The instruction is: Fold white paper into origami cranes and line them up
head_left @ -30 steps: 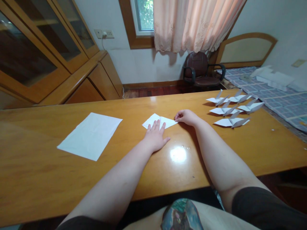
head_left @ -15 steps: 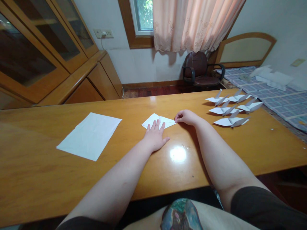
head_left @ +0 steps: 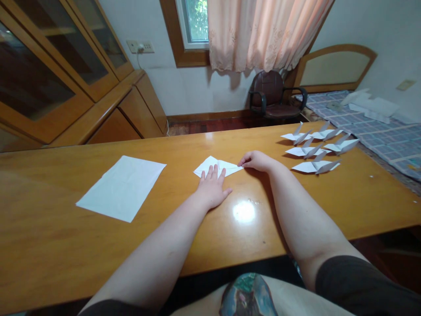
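A partly folded white paper (head_left: 215, 166) lies flat near the middle of the wooden table (head_left: 164, 245). My left hand (head_left: 212, 188) rests palm down with fingers stretched out, the fingertips pressing on the paper's near edge. My right hand (head_left: 255, 160) is curled, its fingers pinching the paper's right tip against the table. Both forearms reach out from the bottom of the view.
A flat white sheet (head_left: 122, 187) lies to the left. Several folded paper birds (head_left: 314, 147) stand at the right. Wooden cabinets with glass doors (head_left: 59, 74) line the left wall; a dark chair (head_left: 274, 94) and a bed (head_left: 378, 127) are beyond the table.
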{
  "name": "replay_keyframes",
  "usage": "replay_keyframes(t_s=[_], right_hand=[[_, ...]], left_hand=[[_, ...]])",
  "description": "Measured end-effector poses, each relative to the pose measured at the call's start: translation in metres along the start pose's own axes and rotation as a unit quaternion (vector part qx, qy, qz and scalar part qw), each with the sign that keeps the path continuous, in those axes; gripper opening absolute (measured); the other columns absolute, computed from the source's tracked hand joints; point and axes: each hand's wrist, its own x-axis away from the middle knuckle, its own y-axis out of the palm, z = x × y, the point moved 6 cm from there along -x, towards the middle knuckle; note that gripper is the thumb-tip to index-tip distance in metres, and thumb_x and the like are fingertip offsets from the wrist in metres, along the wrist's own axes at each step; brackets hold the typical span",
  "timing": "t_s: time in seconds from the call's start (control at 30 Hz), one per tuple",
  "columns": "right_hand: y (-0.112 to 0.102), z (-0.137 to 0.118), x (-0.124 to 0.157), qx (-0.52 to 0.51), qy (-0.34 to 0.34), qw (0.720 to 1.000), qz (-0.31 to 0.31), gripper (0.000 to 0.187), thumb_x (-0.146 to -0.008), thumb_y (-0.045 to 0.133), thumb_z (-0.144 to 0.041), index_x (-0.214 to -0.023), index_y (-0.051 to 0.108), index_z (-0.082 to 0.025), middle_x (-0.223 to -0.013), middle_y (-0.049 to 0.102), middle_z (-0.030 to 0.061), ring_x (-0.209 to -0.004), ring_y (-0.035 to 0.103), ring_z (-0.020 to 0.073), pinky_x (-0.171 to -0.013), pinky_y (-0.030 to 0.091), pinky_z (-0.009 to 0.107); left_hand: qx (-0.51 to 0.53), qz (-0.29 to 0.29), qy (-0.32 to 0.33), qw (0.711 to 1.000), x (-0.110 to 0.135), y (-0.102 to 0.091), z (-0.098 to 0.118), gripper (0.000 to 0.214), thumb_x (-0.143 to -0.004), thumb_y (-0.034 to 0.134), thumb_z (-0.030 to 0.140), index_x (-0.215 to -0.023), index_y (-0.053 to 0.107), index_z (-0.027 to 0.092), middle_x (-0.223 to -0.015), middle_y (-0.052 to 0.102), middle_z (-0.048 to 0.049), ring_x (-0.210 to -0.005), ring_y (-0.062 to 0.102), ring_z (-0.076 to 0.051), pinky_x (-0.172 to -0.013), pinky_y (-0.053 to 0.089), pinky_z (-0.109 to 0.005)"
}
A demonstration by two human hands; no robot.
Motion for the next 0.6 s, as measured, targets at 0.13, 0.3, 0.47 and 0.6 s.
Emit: replay_keyframes(t_s=[0.13, 0.3, 0.47, 0.6], right_hand=[[-0.0005, 0.0025, 0.0001, -0.025, 0.011, 1.000, -0.001, 0.029, -0.074, 0.056, -0.010, -0.091, 0.078, -0.020, -0.093, 0.075, 0.0023, -0.084, 0.064, 0.0166, -0.080, 0.046, 0.022], [0.0010, 0.0051, -0.0006, -0.038, -0.002, 0.999, -0.014, 0.026, -0.073, 0.060, -0.014, -0.092, 0.077, -0.019, -0.092, 0.075, 0.0031, -0.084, 0.064, 0.0174, -0.081, 0.047, 0.024], [0.0014, 0.0062, -0.0010, -0.025, -0.025, 0.999, -0.027, 0.028, -0.068, 0.072, -0.021, -0.096, 0.077, -0.021, -0.094, 0.074, 0.0028, -0.086, 0.064, 0.0181, -0.081, 0.047, 0.025], [0.0013, 0.0085, -0.0039, -0.019, -0.029, 0.999, -0.023, 0.023, -0.070, 0.073, -0.025, -0.093, 0.078, -0.022, -0.094, 0.074, 0.0028, -0.088, 0.064, 0.0180, -0.083, 0.047, 0.025]], left_hand=[[0.003, 0.003, 0.000, 1.000, -0.0005, 0.0006, -0.0005, 0.083, -0.087, 0.038, 0.062, -0.152, 0.015, 0.018, -0.159, 0.003, -0.0150, -0.146, 0.000, -0.034, -0.116, 0.008, -0.055], [0.001, 0.002, 0.001, 1.000, -0.0005, 0.0000, -0.0003, 0.083, -0.087, 0.039, 0.062, -0.152, 0.015, 0.016, -0.159, 0.002, -0.0164, -0.146, 0.000, -0.035, -0.116, 0.008, -0.055], [0.000, 0.000, 0.001, 1.000, 0.0002, -0.0009, 0.0005, 0.083, -0.087, 0.039, 0.061, -0.152, 0.015, 0.017, -0.159, 0.003, -0.0156, -0.146, 0.000, -0.034, -0.116, 0.007, -0.054], [0.000, -0.003, -0.003, 1.000, -0.0002, -0.0005, 0.0006, 0.084, -0.087, 0.039, 0.061, -0.152, 0.014, 0.014, -0.159, 0.002, -0.0172, -0.146, 0.000, -0.034, -0.116, 0.007, -0.054]])
